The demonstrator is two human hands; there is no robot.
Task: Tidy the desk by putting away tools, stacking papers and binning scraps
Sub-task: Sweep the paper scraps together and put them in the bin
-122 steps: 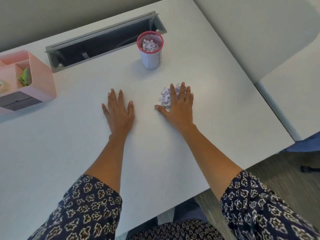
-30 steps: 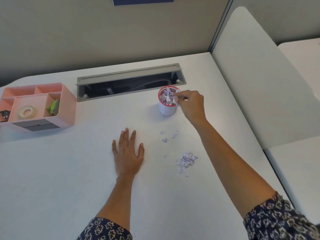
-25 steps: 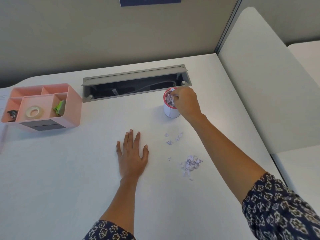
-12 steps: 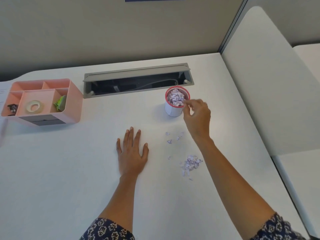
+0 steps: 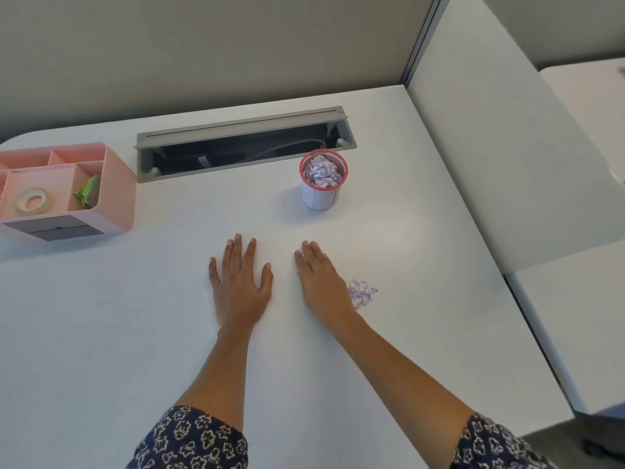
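A small white cup with a red mesh rim (image 5: 323,194) stands on the white desk (image 5: 135,333), filled with purple-white paper scraps (image 5: 322,172). My left hand (image 5: 240,282) lies flat on the desk, fingers spread, holding nothing. My right hand (image 5: 321,282) lies flat beside it, palm down, fingers together and stretched out. A little pile of purple paper scraps (image 5: 362,292) rests on the desk right against the outer edge of my right hand; part of it may be hidden under the hand.
A pink desk organiser (image 5: 111,198) at the far left holds a roll of clear tape (image 5: 33,200) and a green clip (image 5: 88,191). A grey open cable tray (image 5: 243,147) is sunk into the desk behind the cup. A white partition (image 5: 507,147) bounds the right side.
My right hand has come back from the cup and now lies flat on the desk beside the scrap pile. The small stray scraps near the middle are covered by it. My left hand stayed put.
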